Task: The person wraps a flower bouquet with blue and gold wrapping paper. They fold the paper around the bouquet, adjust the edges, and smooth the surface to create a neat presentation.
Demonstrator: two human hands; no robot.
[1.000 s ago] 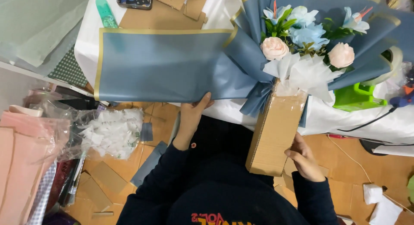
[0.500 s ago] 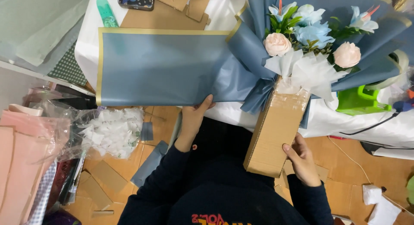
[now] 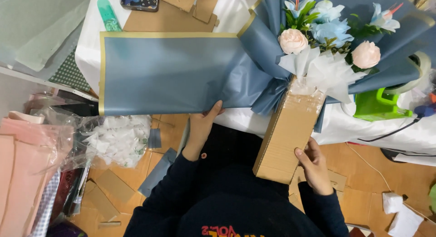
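1. wrapping paper, a blue sheet (image 3: 168,73) with a gold border, lies flat on the table (image 3: 88,51); its near edge sits right under the left hand (image 3: 202,128), whose thumb and fingertips pinch that edge closed
2. right hand (image 3: 313,166) is wrapped around the lower end of a cardboard box (image 3: 286,137), fingers closed on its side, holding it tilted with the top leaning away from the grip
3. bouquet (image 3: 327,37) of pale blue and pink flowers stands out of the box top, at the far end from the right-hand grip, already collared in white tissue and pleated blue paper
4. from the left-hand pinch the sheet runs sideways toward the box and gathers into folds just where the box meets the flowers
5. judged from this, the step in hand looks like wrapping: one more layer of blue paper being drawn around the bouquet, with the loose sheet not yet folded up
6. the next move would call for lifting the pinched edge toward the gathered neck while the right hand keeps the box steady, and pleating evenly so the gold border shows and the paper does not crease or tear
7. a green tape dispenser (image 3: 377,105) sits beyond the box, on the far side from the left-hand grip
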